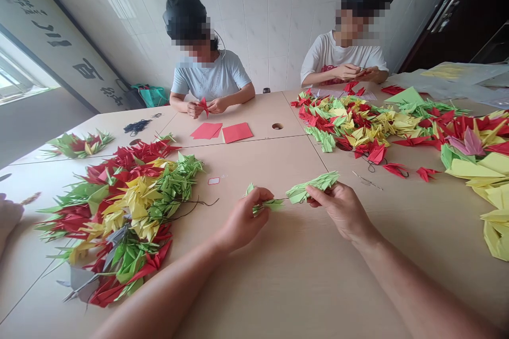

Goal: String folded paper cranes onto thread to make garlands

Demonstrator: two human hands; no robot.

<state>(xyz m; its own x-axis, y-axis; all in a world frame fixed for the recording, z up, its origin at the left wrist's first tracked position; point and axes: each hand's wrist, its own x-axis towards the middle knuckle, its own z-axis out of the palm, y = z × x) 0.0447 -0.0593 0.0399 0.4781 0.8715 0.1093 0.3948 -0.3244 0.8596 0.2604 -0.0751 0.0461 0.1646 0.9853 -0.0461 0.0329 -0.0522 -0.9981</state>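
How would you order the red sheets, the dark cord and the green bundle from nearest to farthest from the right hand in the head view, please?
From the right hand:
1. Green bundle: held in its fingers.
2. Red sheets: across the table, to its left.
3. Dark cord: farther left, toward the table's far edge.

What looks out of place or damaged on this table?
No spill or damage stands out. Slightly odd: a thin metallic-looking item lies loose on the tabletop, beyond the right hand; a pink folded piece stands out by colour among red, green and yellow ones.
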